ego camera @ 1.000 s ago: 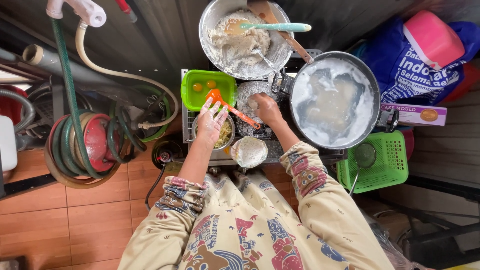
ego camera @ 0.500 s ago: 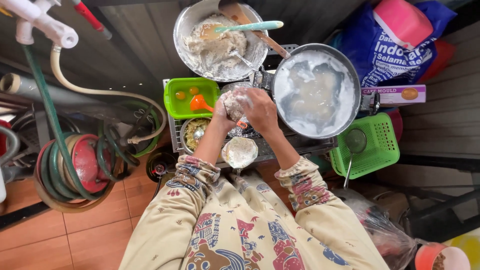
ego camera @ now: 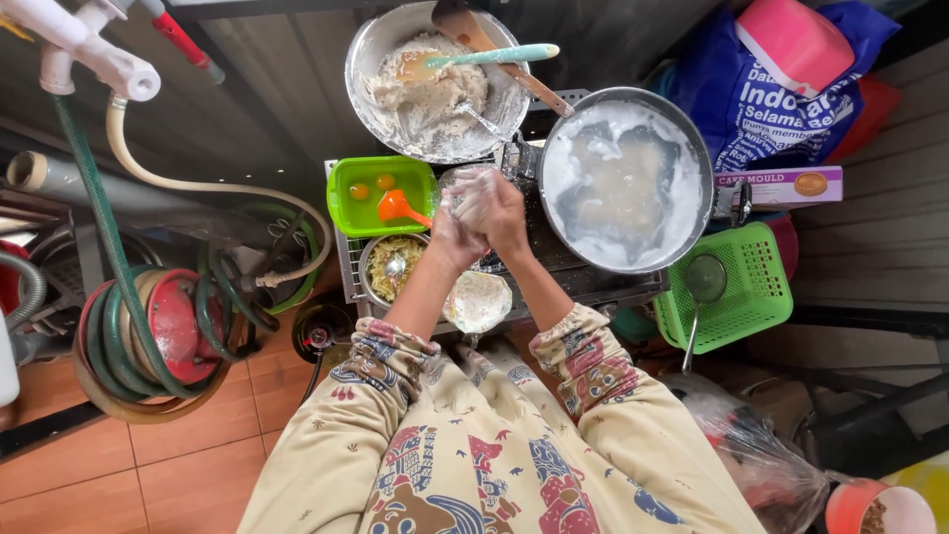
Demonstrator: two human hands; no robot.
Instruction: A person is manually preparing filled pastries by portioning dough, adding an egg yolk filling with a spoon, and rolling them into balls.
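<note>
- Left hand (ego camera: 453,235) and right hand (ego camera: 497,206) are pressed together above the metal rack (ego camera: 348,265), fingers curled and closed around a pale lump of dough (ego camera: 468,194).
- The dough sits between both palms, mostly covered; only its upper edge shows, just below the steel mixing bowl (ego camera: 433,79).
- The mixing bowl holds pale batter, with a wooden spatula (ego camera: 494,54) and a teal-handled spoon (ego camera: 484,56) resting across it.
- To the right of the hands stands a dark frying pan (ego camera: 625,183) with white, watery coating across its bottom.
- To the left, touching the rack's corner, lies a green tray (ego camera: 381,194) holding two yellow yolks and an orange spoon (ego camera: 401,208).
- Below the tray, a small bowl of shredded filling (ego camera: 392,265) contains a metal spoon.
- Just under the forearms rests a flat round of dough (ego camera: 477,300) on a small plate.
- A green basket (ego camera: 736,287) with a strainer stands right of the rack.
- A coiled hose on a red reel (ego camera: 158,331) lies on the tiled floor at left.
</note>
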